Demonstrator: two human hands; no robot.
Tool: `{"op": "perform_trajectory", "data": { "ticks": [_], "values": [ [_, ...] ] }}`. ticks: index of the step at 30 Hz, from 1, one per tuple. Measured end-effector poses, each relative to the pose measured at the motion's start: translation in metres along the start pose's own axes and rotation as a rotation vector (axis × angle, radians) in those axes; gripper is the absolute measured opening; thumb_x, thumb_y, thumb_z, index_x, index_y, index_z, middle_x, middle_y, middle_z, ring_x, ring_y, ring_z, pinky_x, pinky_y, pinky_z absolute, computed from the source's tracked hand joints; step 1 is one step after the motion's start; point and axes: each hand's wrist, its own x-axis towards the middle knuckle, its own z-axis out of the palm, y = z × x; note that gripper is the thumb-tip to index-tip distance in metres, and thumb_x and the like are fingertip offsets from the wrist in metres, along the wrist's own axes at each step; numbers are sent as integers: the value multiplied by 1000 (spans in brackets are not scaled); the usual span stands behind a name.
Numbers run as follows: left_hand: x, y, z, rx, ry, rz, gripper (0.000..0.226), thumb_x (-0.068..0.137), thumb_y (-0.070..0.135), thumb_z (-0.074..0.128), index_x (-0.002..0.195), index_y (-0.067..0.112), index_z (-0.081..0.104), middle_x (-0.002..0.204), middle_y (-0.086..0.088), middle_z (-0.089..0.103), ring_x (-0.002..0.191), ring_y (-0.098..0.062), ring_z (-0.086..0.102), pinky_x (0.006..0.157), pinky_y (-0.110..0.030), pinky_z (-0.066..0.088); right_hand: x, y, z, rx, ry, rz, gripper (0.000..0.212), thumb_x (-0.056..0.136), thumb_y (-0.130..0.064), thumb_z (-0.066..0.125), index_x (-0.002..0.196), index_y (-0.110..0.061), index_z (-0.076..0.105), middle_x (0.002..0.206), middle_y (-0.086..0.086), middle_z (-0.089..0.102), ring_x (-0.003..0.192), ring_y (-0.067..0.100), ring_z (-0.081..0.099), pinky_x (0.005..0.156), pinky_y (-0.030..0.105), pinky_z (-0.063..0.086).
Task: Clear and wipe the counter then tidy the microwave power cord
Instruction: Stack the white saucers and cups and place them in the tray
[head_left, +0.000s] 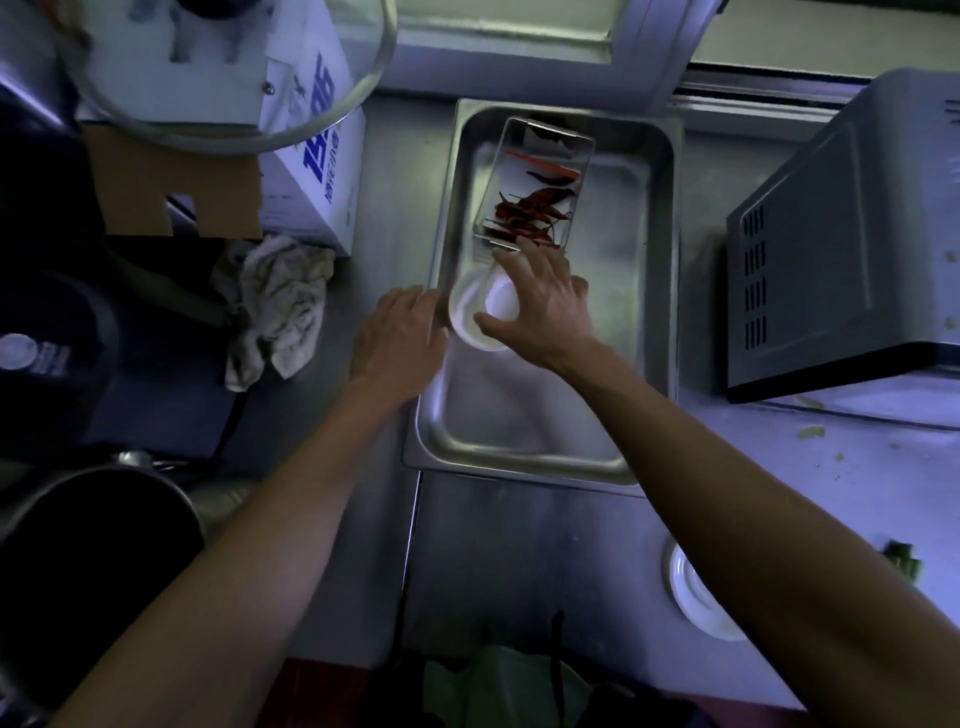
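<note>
A large metal tray sits on the steel counter, between a crumpled rag on the left and the microwave on the right. Inside the tray, toward its far end, a smaller metal dish lies tilted and holds dried red chillies along with an orange strip and a dark one. Just in front of that dish, a small white bowl rests in the tray; whether it holds anything cannot be told. The right hand reaches over the bowl with fingers spread wide and curved around its rim, thumb at the near side, gripping it from above. The left hand lies flat with straight fingers against the tray's left edge, holding nothing. A white plate lies near the counter's front edge, partly hidden under the right forearm. Small food scraps dot the counter in front of the microwave. The microwave's power cord is not visible.
</note>
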Motion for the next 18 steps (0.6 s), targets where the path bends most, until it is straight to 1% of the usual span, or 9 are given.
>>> {"op": "perform_trajectory", "data": {
  "ticks": [2,6,8,12,15,16,18],
  "values": [
    [-12,-6,-2,-57,8,-45,45,91,24,57,133,9,53,135,-13,55,126,-34,49,102,-50,45,11,-11,9,-14,-22,-19,85,79,-64,64,150,-34,29,162,3,21,148,30,16,110,57,27],
    [-29,-10,-6,-94,20,-111,44,92,24,54,134,14,52,137,-7,54,125,-32,50,101,-47,47,24,-21,27,-56,-97,-3,89,78,-69,60,152,-35,24,163,3,18,149,32,15,112,61,25],
    [-35,-12,-5,-88,7,-126,45,93,26,52,137,17,51,139,-5,53,126,-30,50,102,-45,46,26,-23,35,-88,-134,-12,88,80,-67,62,152,-34,24,164,3,15,149,33,11,112,62,24],
    [-44,-11,-8,-101,27,-137,41,95,22,53,135,15,54,139,-7,55,126,-31,51,102,-42,42,26,-23,43,-171,-154,-31,85,81,-64,63,151,-32,25,164,4,13,149,34,8,112,61,24],
    [-46,-11,-9,-113,-2,-159,45,96,23,53,141,17,51,146,-4,50,134,-28,46,109,-41,37,27,-20,47,-173,-164,-24,84,83,-63,62,151,-31,25,164,5,12,150,35,5,114,61,21],
    [-47,-11,-9,-109,-6,-154,45,96,24,53,140,16,51,146,-5,50,134,-28,46,109,-42,37,27,-19,48,-172,-162,-26,84,83,-64,61,151,-31,25,164,5,12,151,35,5,115,61,20],
    [-48,-12,-8,-109,-3,-143,38,95,22,53,132,13,56,140,-7,54,129,-30,49,104,-42,40,26,-19,51,-179,-156,-29,85,83,-65,60,152,-31,22,164,5,10,151,35,3,115,61,19]
  ]
}}
